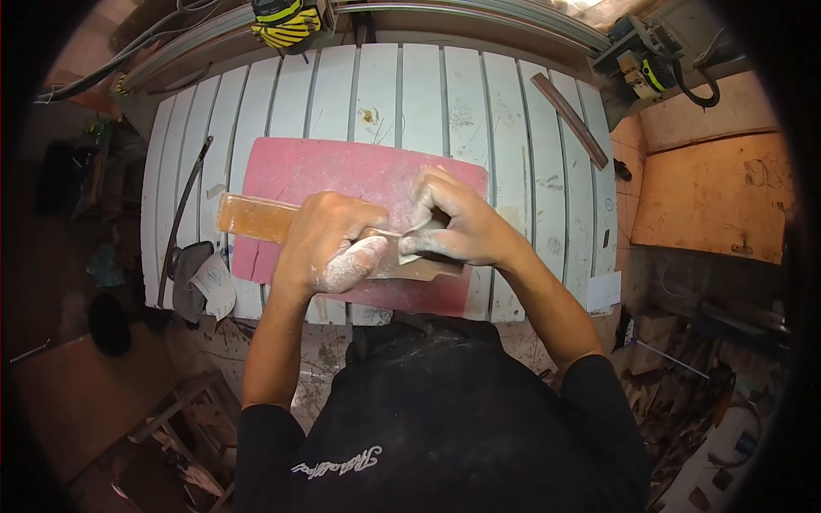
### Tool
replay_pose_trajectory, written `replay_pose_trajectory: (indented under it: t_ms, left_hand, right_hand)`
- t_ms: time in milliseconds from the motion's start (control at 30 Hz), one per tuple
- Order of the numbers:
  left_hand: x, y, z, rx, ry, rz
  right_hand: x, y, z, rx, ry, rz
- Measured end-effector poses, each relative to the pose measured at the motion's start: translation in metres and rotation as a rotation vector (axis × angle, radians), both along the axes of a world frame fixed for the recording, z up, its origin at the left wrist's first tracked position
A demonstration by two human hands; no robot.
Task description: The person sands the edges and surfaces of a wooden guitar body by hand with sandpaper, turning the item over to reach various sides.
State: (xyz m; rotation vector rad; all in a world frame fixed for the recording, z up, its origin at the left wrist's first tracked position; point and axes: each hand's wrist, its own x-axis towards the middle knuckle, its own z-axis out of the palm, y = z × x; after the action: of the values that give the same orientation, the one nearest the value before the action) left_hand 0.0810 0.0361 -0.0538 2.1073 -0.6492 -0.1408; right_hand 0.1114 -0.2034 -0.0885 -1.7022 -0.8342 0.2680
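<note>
My left hand, dusted white, is closed round a flat brown wooden piece. One squared end sticks out to the left of the fist; on the right, a notched edge shows below my fingers. My right hand, also powdery, pinches a folded pale sheet that looks like sandpaper and presses it against the wood close to my left thumb. Both hands are over a pink rectangular mat streaked with dust. My fingers hide the middle of the wood.
The mat lies on a white slatted table. A dark wooden strip rests at the far right, a thin dark rod at the left. Grey cloth and paper lie at the left edge. A metal rail runs behind the table.
</note>
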Motion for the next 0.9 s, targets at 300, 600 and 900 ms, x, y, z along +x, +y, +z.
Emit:
replay_pose_trajectory:
  t_ms: [300, 600, 900]
  left_hand:
    - [0.001, 0.000, -0.004, 0.000, 0.036, 0.002]
    - [-0.001, 0.000, 0.002, 0.007, 0.017, 0.012]
    - [-0.003, 0.003, 0.002, 0.015, -0.036, 0.018]
  right_hand:
    - [-0.002, -0.001, -0.004, -0.012, -0.099, 0.058]
    - [-0.013, -0.014, -0.018, -0.089, -0.075, -0.065]
    - [-0.008, -0.002, -0.010, -0.039, -0.077, -0.063]
